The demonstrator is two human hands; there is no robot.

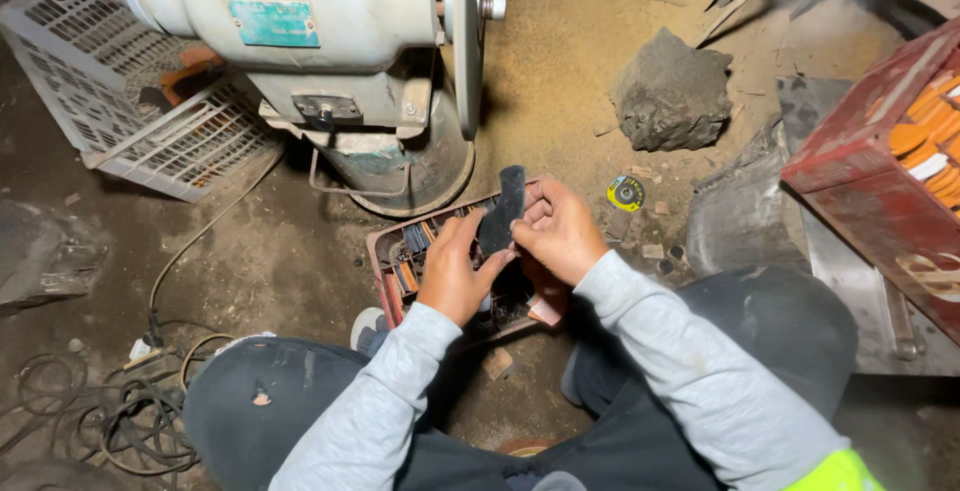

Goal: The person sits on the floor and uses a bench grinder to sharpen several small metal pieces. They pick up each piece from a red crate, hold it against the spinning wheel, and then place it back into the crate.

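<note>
Bench grinder (330,61) stands on the dirt floor (280,261), a red tray (385,251) of small parts before it. Above the tray, left hand (455,271) and right hand (560,231) both pinch a flat black strip (503,211), probably thin, light and stiff, best held by its edges.

The hands (455,271) hide much of the tray (385,251) below the grinder (330,41); its contents (small, dark) are unclear. Right of the grinder, the frame edge crops the crate (880,181).
</note>
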